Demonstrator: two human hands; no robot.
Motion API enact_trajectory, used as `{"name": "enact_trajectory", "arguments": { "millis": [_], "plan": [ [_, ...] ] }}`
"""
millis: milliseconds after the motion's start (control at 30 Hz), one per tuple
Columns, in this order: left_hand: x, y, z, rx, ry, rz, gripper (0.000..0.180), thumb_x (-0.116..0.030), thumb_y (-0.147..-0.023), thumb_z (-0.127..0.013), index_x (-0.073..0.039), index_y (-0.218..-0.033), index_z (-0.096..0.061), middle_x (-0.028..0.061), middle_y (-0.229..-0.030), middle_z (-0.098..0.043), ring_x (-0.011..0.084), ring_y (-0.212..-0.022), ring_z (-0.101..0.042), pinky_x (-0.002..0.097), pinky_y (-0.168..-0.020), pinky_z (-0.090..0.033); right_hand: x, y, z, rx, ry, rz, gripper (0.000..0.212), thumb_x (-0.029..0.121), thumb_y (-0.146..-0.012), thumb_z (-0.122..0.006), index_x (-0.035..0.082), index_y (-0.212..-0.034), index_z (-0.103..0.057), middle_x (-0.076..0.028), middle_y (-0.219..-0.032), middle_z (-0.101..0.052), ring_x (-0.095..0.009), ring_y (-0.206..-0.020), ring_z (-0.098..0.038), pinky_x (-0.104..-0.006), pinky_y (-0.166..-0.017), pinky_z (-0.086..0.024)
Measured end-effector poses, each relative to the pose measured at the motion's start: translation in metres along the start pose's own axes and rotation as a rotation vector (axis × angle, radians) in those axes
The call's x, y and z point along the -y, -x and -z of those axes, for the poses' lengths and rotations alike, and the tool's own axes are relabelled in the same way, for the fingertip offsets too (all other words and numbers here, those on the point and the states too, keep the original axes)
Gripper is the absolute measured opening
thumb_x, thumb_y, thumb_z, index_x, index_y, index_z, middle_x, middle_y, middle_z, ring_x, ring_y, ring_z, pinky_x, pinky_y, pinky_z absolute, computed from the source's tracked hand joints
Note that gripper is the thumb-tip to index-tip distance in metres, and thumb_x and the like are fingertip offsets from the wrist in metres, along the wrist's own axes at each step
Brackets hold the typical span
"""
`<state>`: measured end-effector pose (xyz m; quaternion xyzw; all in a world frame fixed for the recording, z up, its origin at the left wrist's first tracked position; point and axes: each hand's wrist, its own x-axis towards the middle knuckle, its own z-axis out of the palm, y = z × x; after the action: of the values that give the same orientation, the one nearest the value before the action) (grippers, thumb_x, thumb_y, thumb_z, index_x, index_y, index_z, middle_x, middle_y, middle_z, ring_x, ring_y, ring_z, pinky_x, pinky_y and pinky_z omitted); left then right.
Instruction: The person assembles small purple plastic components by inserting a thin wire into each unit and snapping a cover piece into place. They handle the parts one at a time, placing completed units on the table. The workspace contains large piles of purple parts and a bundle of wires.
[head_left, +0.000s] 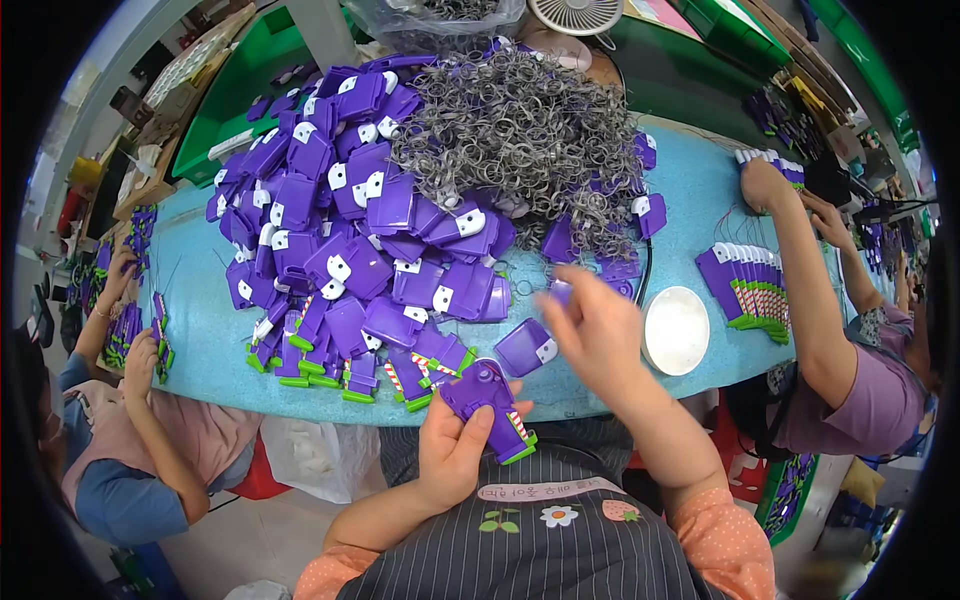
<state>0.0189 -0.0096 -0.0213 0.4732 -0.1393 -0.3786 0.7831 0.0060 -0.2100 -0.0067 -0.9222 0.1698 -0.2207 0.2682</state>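
My left hand (pixel 452 448) is closed on a purple plastic shell (pixel 474 392), held low over the table's near edge. This shell has a round hollow at its top, a red-and-white striped strip and a green end. My right hand (pixel 600 335) hovers above the table, to the right of a loose purple piece with a white corner (pixel 526 347). Motion smears its fingers, so I cannot tell whether they hold anything. Beyond it rises a tangled heap of grey metal coil springs (pixel 520 130). A large pile of purple shells with white corners (pixel 345 270) lies to the left.
A white round dish (pixel 676 331) stands to the right of my right hand, beside a black cable. Farther right, a row of assembled purple pieces (pixel 745 290) lies near a co-worker's arm (pixel 820 300). Another person (pixel 150 440) works at the left. A green bin (pixel 225 110) stands behind the pile.
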Motion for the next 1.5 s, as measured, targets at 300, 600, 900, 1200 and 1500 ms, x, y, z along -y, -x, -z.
{"name": "enact_trajectory", "arguments": {
  "millis": [300, 600, 900, 1200, 1500],
  "plan": [
    [-0.004, 0.005, -0.003, -0.035, -0.047, -0.061, 0.032, -0.005, -0.096, -0.038, 0.001, -0.127, -0.032, 0.0216, -0.122, -0.052, 0.0291, -0.106, -0.058, 0.0382, -0.090, -0.049, -0.006, -0.001, 0.015, -0.064, -0.073, -0.041, 0.006, 0.010, -0.077, -0.066, 0.006, -0.080, -0.063, -0.008, -0.076, -0.058, -0.028, -0.062, -0.060, -0.0354, -0.054, -0.047],
    [0.031, -0.030, 0.001, -0.059, -0.016, 0.184, 0.036, -0.009, -0.095, -0.043, -0.001, -0.129, -0.033, 0.0193, -0.122, -0.052, 0.0280, -0.101, -0.061, 0.0375, -0.084, -0.052, -0.020, 0.014, 0.031, 0.038, -0.199, -0.116, 0.013, 0.011, -0.077, -0.065, 0.001, -0.075, -0.056, -0.012, -0.075, -0.053, -0.029, -0.062, -0.055, -0.0385, -0.057, -0.044],
    [0.016, -0.039, -0.013, -0.021, 0.043, 0.003, 0.032, -0.008, -0.096, -0.042, 0.002, -0.126, -0.034, 0.0159, -0.122, -0.051, 0.0264, -0.102, -0.060, 0.0346, -0.085, -0.051, -0.019, 0.019, 0.043, 0.290, -0.048, -0.094, 0.016, 0.009, -0.080, -0.062, -0.001, -0.079, -0.050, -0.015, -0.074, -0.056, -0.034, -0.065, -0.059, -0.0402, -0.056, -0.046],
    [0.021, -0.065, -0.022, 0.014, 0.216, 0.148, 0.031, -0.010, -0.095, -0.043, 0.000, -0.124, -0.037, 0.0180, -0.118, -0.055, 0.0255, -0.100, -0.062, 0.0372, -0.086, -0.052, -0.016, 0.040, 0.026, 0.006, -0.295, 0.130, 0.013, -0.004, -0.075, -0.064, -0.003, -0.083, -0.054, -0.015, -0.084, -0.059, -0.028, -0.072, -0.062, -0.0354, -0.058, -0.048],
    [0.001, -0.072, -0.013, -0.019, 0.315, 0.218, 0.028, -0.013, -0.095, -0.044, 0.001, -0.119, -0.043, 0.0205, -0.115, -0.056, 0.0267, -0.102, -0.061, 0.0368, -0.087, -0.051, -0.036, 0.058, 0.024, -0.082, -0.031, 0.499, 0.019, -0.002, -0.068, -0.070, -0.001, -0.083, -0.058, -0.016, -0.095, -0.059, -0.031, -0.080, -0.061, -0.0368, -0.066, -0.052]
  ]
}}
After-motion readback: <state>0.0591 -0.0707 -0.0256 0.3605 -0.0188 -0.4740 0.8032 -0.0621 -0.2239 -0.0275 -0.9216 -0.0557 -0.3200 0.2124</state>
